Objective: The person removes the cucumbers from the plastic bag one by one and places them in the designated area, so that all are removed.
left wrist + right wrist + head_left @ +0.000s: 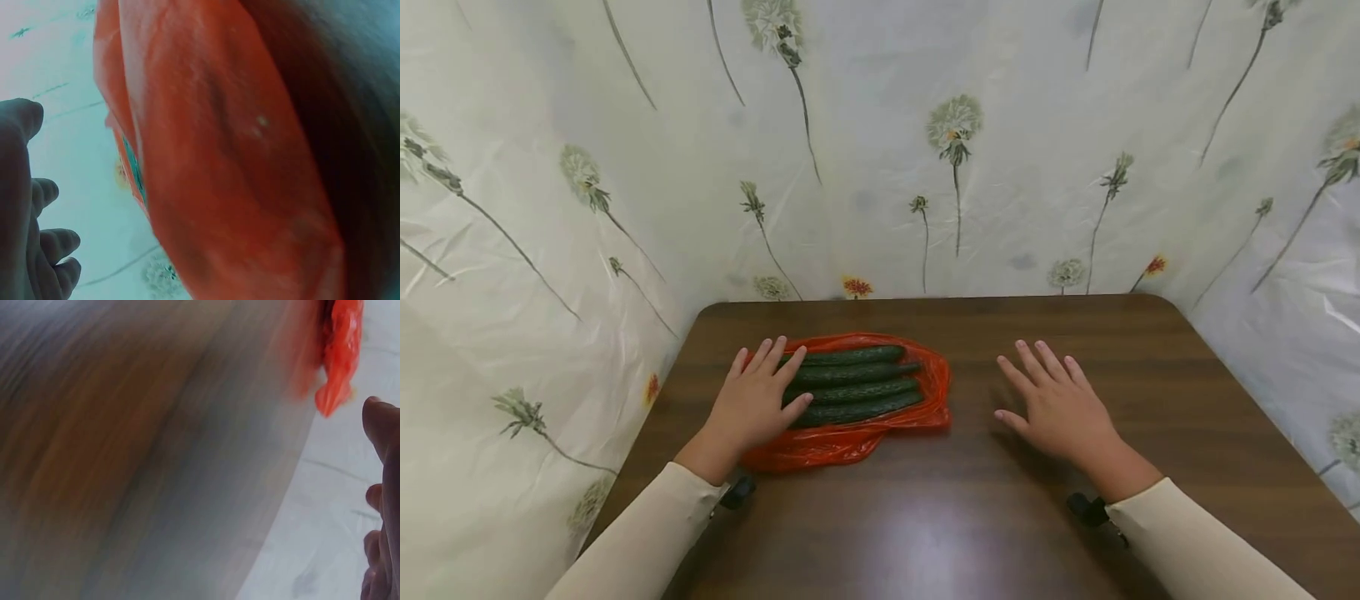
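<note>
While head view shows four cucumbers, left wrist view mainly bag, grip apart on both hands

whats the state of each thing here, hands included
left hand: fingers spread, over the cucumbers' left ends; contact unclear
right hand: fingers spread, holding nothing, apart from the bag
cucumbers: four visible, side by side, left ends hidden
red bag: crumpled, around the cucumbers
table: reflecting light
flowered sheet: creased in places
</note>
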Action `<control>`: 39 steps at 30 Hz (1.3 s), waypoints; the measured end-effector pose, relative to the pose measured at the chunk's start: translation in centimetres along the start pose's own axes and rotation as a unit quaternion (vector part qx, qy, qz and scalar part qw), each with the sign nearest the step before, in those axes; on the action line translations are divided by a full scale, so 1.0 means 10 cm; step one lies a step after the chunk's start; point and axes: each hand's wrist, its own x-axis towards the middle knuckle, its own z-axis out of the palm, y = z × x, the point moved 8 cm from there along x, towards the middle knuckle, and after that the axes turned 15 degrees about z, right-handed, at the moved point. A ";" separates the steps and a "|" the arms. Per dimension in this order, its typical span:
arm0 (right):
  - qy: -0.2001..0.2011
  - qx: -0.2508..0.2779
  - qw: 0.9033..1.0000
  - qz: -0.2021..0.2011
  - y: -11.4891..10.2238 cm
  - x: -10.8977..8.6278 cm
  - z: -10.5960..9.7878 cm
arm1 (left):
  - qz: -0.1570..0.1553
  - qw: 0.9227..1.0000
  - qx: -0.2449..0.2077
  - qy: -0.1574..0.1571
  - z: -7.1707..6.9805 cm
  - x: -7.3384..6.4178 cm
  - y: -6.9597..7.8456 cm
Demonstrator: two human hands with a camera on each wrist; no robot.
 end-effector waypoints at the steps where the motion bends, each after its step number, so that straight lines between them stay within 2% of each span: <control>1: -0.002 0.002 1.000 -0.001 -0.03 0.02 0.01 | -0.005 1.000 -0.004 0.001 0.01 -0.01 -0.03; 7: -0.012 0.017 1.000 -0.010 -0.29 0.10 0.11 | -0.044 0.997 -0.055 0.018 0.05 -0.13 -0.19; 11: -0.012 0.032 0.999 -0.014 -0.49 0.15 0.12 | -0.069 0.992 -0.096 0.033 0.06 -0.24 -0.27; 16: -0.014 0.059 0.998 -0.025 -0.72 0.21 0.10 | -0.100 0.987 -0.119 0.051 0.09 -0.35 -0.38; 23: -0.028 0.072 0.997 -0.021 -0.90 0.18 0.12 | -0.109 0.982 -0.142 0.061 0.13 -0.37 -0.43; 26: -0.023 0.077 0.997 -0.019 -0.97 0.17 0.12 | -0.112 0.977 -0.167 0.069 0.14 -0.39 -0.45; 33: -0.035 0.104 0.993 -0.038 -1.29 0.11 0.18 | -0.137 0.975 -0.160 0.075 0.14 -0.58 -0.61; 39: -0.027 0.109 0.993 -0.034 -1.38 0.13 0.08 | -0.150 0.962 -0.198 0.112 0.15 -0.55 -0.68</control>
